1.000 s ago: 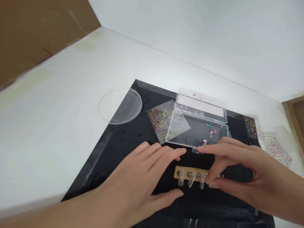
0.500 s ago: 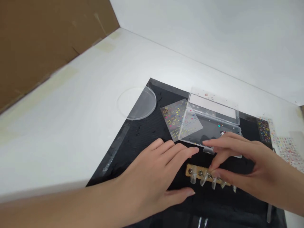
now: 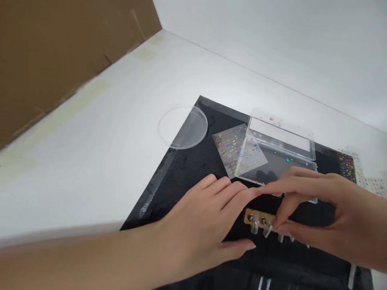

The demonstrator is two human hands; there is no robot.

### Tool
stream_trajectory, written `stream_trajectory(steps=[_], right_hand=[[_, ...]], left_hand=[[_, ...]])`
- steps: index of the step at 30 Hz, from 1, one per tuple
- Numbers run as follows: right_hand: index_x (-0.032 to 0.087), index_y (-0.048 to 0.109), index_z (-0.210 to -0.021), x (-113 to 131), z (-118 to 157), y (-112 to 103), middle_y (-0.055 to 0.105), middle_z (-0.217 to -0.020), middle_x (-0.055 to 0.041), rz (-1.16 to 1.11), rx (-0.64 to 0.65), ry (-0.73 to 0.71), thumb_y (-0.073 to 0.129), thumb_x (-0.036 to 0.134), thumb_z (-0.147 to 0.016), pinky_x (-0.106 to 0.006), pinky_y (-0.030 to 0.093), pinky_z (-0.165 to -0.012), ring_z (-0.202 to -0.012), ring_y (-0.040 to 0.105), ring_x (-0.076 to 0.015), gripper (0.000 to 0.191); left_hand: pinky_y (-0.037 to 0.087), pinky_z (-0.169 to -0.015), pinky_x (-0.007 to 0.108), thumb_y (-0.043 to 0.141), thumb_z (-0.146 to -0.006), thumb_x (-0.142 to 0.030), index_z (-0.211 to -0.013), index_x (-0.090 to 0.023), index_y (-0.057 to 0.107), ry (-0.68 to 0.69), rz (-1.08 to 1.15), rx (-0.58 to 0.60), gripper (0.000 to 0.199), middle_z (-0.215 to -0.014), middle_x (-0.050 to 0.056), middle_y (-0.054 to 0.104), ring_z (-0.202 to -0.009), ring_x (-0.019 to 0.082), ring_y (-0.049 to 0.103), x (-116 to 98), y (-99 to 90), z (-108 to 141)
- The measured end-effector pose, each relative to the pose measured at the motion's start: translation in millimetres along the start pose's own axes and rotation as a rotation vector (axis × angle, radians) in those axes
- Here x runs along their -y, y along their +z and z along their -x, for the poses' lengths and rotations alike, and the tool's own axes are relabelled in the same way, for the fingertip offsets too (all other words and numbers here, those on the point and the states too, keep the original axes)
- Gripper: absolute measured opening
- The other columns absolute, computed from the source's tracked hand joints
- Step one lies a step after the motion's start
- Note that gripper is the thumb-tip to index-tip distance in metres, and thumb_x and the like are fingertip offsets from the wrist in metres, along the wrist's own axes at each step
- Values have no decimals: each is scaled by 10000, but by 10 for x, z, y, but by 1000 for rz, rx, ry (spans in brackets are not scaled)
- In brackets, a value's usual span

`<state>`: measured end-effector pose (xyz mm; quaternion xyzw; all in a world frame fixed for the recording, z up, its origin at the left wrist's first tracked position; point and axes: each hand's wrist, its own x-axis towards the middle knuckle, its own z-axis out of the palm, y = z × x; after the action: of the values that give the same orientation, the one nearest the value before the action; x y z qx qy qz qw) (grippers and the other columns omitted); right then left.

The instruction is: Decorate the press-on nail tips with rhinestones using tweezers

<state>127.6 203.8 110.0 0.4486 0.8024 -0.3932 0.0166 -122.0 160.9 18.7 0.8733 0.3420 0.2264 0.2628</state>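
In the head view, we see the strip (image 3: 247,215) on the black mat (image 3: 181,201), right of centre in the lower half of the frame, with clear nails (image 3: 254,223) raised along it and reaching past its near edge; we suppose they are mounted so that each can be worked on separately, and the dark mat helps such clear things show. Our right hand (image 3: 323,217) comes in from the right, covering part of the strip, its thumb and one finger pinched together just beside the second nail from the left. We cannot tell whether anything tiny sits between them. Its forefinger reaches leftward to the tip of our left forefinger, touching or nearly so, perhaps to steady the pinch. Our left hand (image 3: 205,221) is released, palm down, thumb and forefinger spread around the strip's left end without gripping it, probably as a brace. Above, the clear case (image 3: 312,151) lies with its lid laid back, which leaves its contents within reach; a teal star (image 3: 288,160) shows inside. The sticker sheet (image 3: 228,151) overlaps the case's left corner, though we cannot tell which lies on top. Farther left, a round dish (image 3: 201,139) straddles the mat's edge and the white desk (image 3: 121,121), seemingly set aside from the hands.
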Motion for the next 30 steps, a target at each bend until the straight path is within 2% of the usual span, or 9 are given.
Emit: stream_trajectory(steps=[2, 4, 7, 12, 15, 20, 24, 30], right_hand=[[407, 820, -1031, 39, 1, -24, 812, -1030, 11, 42, 25, -40, 729, 385, -968, -310, 666, -849, -895, 772, -188, 114], [414, 810, -1098, 72, -6, -32, 797, -1059, 7, 63, 53, -82, 719, 339, -968, -278, 660, -819, -853, 760, -167, 175], [422, 777, -1214, 108, -40, -19, 788, -1067, 1, 84, 87, -135, 698, 280, -965, -275, 649, -792, -885, 762, -181, 297], [403, 764, -1247, 98, -108, -2, 797, -1083, -3, 197, 91, -211, 658, 252, -974, -357, 633, -887, -958, 763, -213, 330], [413, 735, -1324, 70, -126, -16, 793, -1085, -8, 226, 122, -242, 673, 254, -968, -348, 620, -850, -1017, 755, -228, 395], [390, 746, -1268, 102, -133, -42, 785, -1099, -12, 244, 147, -251, 637, 220, -970, -334, 600, -809, -1006, 750, -222, 360], [367, 755, -1180, 156, -159, -48, 786, -1102, 0, 240, 218, -266, 631, 159, -938, -336, 591, -818, -1010, 747, -217, 343], [367, 743, -1223, 165, -213, -59, 796, -1133, 7, 206, 266, -239, 635, 142, -936, -357, 588, -860, -1004, 749, -214, 381]], left_hand=[[404, -861, 398, 746, -990, -478, -1428, -180, 456, -1, 0, 4, 603, -1216, 35, 740, -1029, 240, 685, 1, 12, 7], [410, -883, 402, 745, -991, -490, -1445, -182, 450, -9, 3, 11, 622, -1257, 45, 737, -1065, 245, 687, 3, 23, 13], [418, -914, 405, 730, -997, -500, -1473, -192, 445, -18, 18, 26, 634, -1287, 57, 740, -1096, 256, 690, 9, 27, 12], [428, -934, 403, 737, -986, -510, -1473, -191, 455, -47, 46, 49, 647, -1287, 70, 746, -1112, 271, 702, -3, -13, -17], [449, -980, 405, 762, -962, -528, -1514, -197, 428, -102, 76, 77, 726, -1311, 71, 740, -1143, 273, 708, -21, -42, -30], [454, -1031, 405, 793, -936, -517, -1550, -193, 402, -133, 106, 72, 797, -1378, 88, 716, -1219, 283, 699, -31, -44, -29], [448, -1037, 407, 816, -920, -520, -1544, -183, 397, -124, 120, 50, 824, -1408, 90, 707, -1241, 277, 694, -22, -16, -23], [457, -1066, 433, 792, -934, -519, -1553, -209, 394, -149, 140, 77, 798, -1406, 96, 706, -1245, 292, 696, -23, -15, -27]])
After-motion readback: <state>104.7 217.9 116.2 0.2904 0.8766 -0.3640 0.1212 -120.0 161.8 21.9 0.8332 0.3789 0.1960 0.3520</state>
